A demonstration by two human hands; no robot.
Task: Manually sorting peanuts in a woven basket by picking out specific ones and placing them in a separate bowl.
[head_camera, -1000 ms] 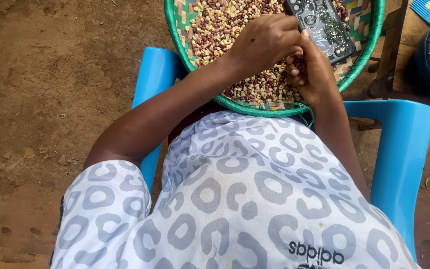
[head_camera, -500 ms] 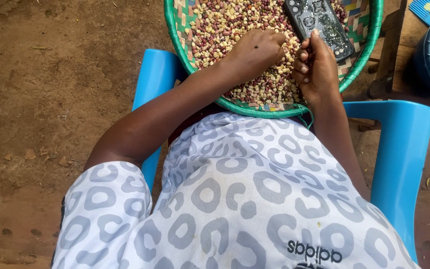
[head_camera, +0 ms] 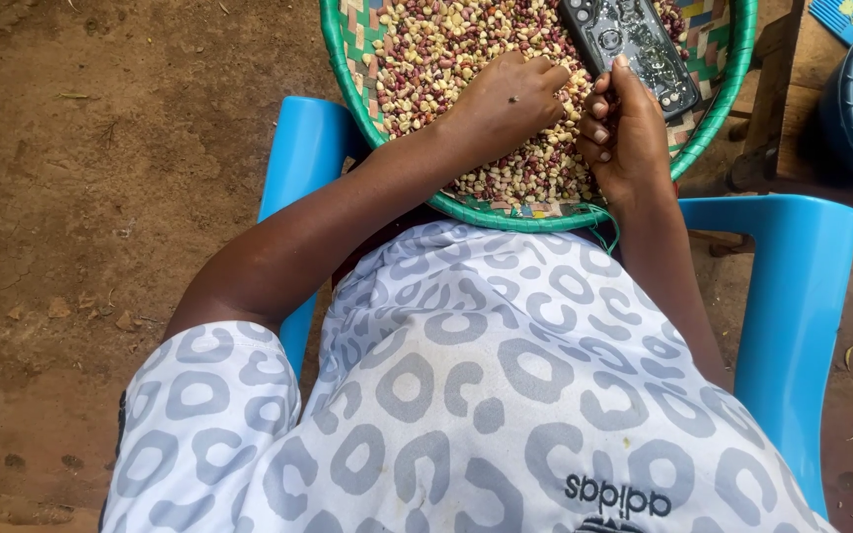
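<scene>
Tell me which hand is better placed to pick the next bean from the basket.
Probably the left hand: it lies palm-down on the beans in the green basket, while the right hand is curled beside the dark phone.

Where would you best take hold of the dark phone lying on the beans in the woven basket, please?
Probably by its two long edges, near the lower end. The phone lies flat and slanted on the beans, its lower end beside the right hand, whose fingertip touches it. Its upper end runs out of view. Coming from above at that lower end looks easiest, clear of the basket rim.
</scene>
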